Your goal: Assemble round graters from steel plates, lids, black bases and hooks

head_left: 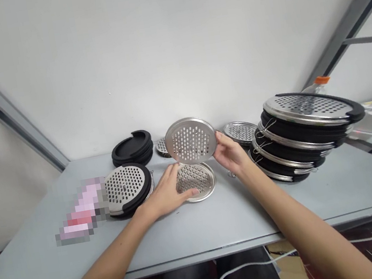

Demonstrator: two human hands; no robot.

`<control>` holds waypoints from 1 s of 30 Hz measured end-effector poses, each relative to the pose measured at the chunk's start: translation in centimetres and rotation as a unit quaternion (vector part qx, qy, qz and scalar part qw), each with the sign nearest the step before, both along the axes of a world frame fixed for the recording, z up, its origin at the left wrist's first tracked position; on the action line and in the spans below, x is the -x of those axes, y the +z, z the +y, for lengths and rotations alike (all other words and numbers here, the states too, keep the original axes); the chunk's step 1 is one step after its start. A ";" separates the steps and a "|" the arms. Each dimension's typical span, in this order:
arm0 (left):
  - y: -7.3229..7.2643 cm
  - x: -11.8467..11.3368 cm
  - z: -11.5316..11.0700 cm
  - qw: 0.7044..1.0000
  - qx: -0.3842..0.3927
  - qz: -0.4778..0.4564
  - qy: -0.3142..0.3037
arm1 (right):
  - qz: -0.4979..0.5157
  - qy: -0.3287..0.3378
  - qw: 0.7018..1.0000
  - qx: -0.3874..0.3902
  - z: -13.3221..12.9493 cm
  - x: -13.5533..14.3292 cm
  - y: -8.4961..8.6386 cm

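A round perforated metal grater disc [191, 139] is raised and tilted upright in my right hand [230, 152], whose thumb and fingers pinch its right edge. Beneath it, a second metal grater disc [203, 180] lies on the table. My left hand [168, 191] is at that lower disc's left side, thumb and fingers spread apart over its edge; whether it presses on the disc I cannot tell. Left of this hand sits a grater disc with a black rim [125, 185] on top of a low pile, with a bit of wire showing behind it.
A tall, leaning stack of black-rimmed graters [309, 107] with wire loops stands at right. Behind are black rings [132, 148], small grater discs [161, 147] and larger metal discs [240, 129]. An orange-capped bottle [321, 82] and a blurred pink item [85, 206] flank the grey table [222, 228].
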State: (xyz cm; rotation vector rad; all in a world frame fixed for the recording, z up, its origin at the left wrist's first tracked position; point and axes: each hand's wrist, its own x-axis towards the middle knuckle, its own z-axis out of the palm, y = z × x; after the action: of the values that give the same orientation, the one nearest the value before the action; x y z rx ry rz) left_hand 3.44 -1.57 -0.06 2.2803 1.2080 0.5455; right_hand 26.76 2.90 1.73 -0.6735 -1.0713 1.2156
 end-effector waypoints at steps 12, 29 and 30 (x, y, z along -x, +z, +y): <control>0.3 -0.6 0.3 0.968 -0.203 -0.105 0.104 | 0.014 0.085 0.991 0.098 0.4 0.1 -0.6; 0.1 -0.9 -0.2 0.963 -0.228 -0.081 0.119 | -0.008 -0.076 0.991 0.106 0.6 1.4 -1.9; 0.2 -0.9 -0.2 0.963 -0.226 -0.084 0.117 | -0.009 -0.088 0.990 0.112 0.6 1.6 -1.9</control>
State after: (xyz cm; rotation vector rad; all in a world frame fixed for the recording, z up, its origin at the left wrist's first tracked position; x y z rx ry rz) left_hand 4.32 -1.75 0.11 2.3966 1.3868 1.1848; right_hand 25.16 3.45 -0.16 -0.9332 -0.8773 1.1872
